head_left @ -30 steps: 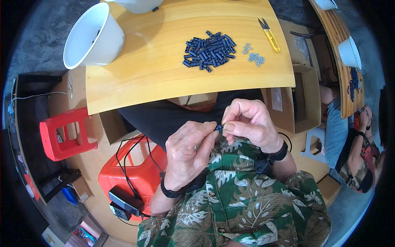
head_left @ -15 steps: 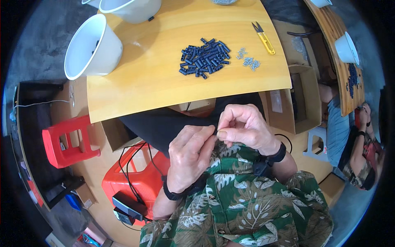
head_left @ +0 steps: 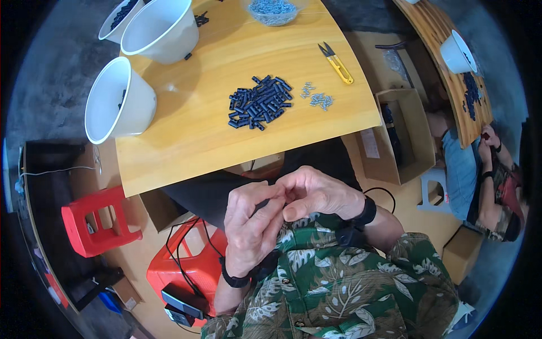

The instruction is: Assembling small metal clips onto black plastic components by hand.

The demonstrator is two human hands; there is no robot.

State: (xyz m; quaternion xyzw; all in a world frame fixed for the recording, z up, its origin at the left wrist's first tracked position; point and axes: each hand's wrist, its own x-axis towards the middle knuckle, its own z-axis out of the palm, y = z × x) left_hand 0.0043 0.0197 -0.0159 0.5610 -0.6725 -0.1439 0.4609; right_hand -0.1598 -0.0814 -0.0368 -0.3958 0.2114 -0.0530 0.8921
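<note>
Below the table's near edge, my hands meet in front of my body. My left hand is closed, with a bit of a small black plastic piece showing between its fingers. Its fingertips touch those of my right hand, which is closed in a pinch; what it pinches, if anything, is hidden. On the table lies a heap of short black plastic tubes. Just right of it are small silvery screws in two loose clusters. Yellow-handled thread snips lie farther right, blades pointing away.
White tubs stand along the table's left side. A clear bowl of silvery screws is at the back. Open cardboard box at right, red stools at left. Another person works at a wooden table far right.
My view has shifted, so the table's things sit lower and further left. My hands have come closer together, and the black piece now shows between my left fingers.
</note>
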